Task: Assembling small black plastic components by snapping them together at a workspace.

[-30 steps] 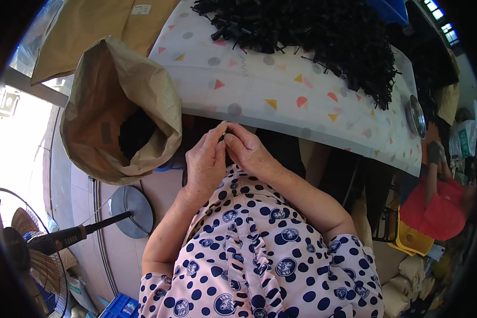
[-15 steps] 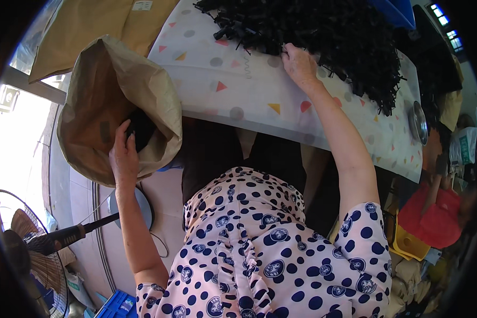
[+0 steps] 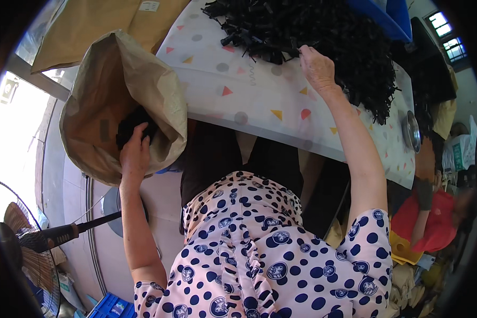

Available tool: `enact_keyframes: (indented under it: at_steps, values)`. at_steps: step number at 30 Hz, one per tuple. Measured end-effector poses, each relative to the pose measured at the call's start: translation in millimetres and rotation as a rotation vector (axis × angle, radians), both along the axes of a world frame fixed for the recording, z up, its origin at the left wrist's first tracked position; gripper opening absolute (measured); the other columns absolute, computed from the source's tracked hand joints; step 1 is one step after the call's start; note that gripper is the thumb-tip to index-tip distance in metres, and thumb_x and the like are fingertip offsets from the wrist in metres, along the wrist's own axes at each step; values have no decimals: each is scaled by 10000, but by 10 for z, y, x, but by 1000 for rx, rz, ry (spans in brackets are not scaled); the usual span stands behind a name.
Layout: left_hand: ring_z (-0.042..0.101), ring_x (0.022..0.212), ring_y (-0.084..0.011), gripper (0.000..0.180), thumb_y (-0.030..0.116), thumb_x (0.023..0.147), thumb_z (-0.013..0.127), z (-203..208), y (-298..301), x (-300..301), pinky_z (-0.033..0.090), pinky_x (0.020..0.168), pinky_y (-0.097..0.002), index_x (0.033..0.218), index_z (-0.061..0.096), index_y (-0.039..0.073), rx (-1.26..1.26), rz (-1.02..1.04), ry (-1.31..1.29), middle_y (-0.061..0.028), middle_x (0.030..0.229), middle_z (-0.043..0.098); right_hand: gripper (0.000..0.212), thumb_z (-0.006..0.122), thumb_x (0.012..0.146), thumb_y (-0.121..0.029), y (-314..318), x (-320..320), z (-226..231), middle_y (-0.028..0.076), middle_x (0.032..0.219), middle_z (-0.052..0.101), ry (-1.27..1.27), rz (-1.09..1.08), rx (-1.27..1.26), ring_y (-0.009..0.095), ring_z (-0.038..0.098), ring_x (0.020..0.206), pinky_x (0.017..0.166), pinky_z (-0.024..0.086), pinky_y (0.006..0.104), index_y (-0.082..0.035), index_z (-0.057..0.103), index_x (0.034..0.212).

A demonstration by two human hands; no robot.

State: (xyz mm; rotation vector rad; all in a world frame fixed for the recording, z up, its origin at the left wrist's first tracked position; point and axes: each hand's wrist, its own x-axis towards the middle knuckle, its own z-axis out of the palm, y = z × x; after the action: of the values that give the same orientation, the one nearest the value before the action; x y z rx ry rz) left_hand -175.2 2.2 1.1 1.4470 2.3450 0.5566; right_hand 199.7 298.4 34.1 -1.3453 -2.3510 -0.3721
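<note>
- Left hand (image 3: pixel 135 153): in the open brown paper bag (image 3: pixel 159 87).
- Right hand (image 3: pixel 318 69): at the heaped small black pieces (image 3: pixel 350 53).
- Can't tell if they grip anything.

One left hand (image 3: pixel 135 155), one right hand (image 3: pixel 318 69); one open brown paper sack (image 3: pixel 87 124); one patterned surface (image 3: pixel 265 98); one heap of black plastic pieces (image 3: pixel 323 29), too many to count; one metal bowl (image 3: pixel 411 131); one pedestal fan (image 3: pixel 37 239); one co-worker (image 3: pixel 434 220).
</note>
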Motion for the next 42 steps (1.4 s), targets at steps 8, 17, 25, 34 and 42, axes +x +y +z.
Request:
enact_keyframes:
  at_steps: [8,17,25,34,42]
  values:
    - [604,971,-322,372,60,844,591,161,44,241,478,845,-373,1210,524,55,560,-106,259,-151,1167,567,99,556,849,-125,11,342,415,121,703,632,-183,-214,58,281,627,654,574,491,369,-34,565,886]
    - [649,880,-190,619,120,895,598,545,306,1221,504,693,-239,1419,283,24,316,-241,-1418,-171,1230,547,103,585,893,-88,-1687,-563,221,-34,662,414,746,300,-683,46,384,630,560,341,213,-16,526,851]
    - [643,799,-136,575,188,882,660,368,218,1390,516,662,-222,1365,392,29,321,-177,-1539,-134,1101,621,83,599,898,-54,-2289,-791,-92,30,710,581,850,458,-771,72,501,648,623,442,224,2,540,917]
    - [605,719,-75,404,119,893,628,186,103,1551,455,598,-172,1281,520,76,307,-74,-1457,-66,1003,659,127,548,936,-93,-2498,-610,-268,18,711,554,833,429,-739,81,500,610,575,422,214,-2,542,1024]
    - [559,762,-43,372,-7,898,570,90,5,1700,482,673,-171,1263,539,59,419,-180,-1313,3,936,595,350,414,1006,-259,-2519,-629,-186,-28,698,473,1234,340,-1241,27,390,555,490,305,174,-13,460,1250]
